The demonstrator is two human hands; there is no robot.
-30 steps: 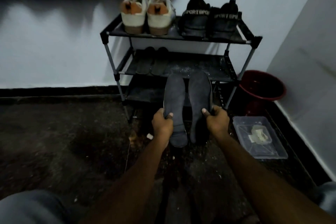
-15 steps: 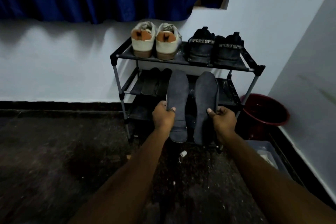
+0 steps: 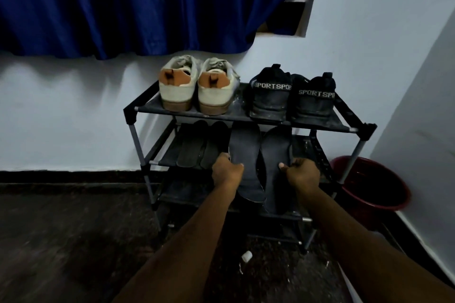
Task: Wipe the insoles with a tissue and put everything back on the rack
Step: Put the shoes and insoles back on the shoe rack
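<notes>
Two insoles, one per hand, at frame centre: left hand (image 3: 227,172) grips the left insole (image 3: 245,152) by its edge, and right hand (image 3: 303,174) pinches the right insole (image 3: 277,152). Toes point into the mid shelf of the rack (image 3: 320,126). Looks like the shelving step. Keep both flat & parallel, slide toes in under the top shelf w/o clipping it, and land them just right of the other insole pair (image 3: 202,147). Get the heels fully on before letting go.
</notes>
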